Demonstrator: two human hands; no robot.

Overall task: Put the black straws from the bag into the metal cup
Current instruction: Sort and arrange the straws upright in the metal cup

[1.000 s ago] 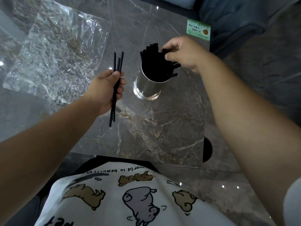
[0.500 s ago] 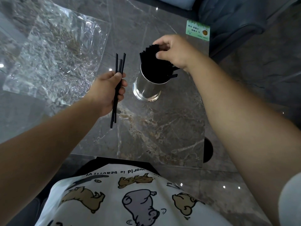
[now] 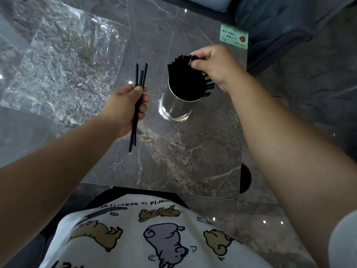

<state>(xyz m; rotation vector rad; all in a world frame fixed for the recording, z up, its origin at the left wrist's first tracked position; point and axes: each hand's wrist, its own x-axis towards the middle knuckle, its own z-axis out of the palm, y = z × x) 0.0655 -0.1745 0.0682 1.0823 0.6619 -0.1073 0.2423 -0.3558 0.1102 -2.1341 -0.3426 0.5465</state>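
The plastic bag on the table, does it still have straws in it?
Empty, it seems: the clear bag lies flat and crumpled, with only the marble table showing through and no black straws inside.

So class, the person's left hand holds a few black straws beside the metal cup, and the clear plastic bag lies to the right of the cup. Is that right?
One detail is wrong. The head view shows the clear plastic bag lying to the left of the metal cup, not the right. The left hand does hold a few black straws beside the cup.
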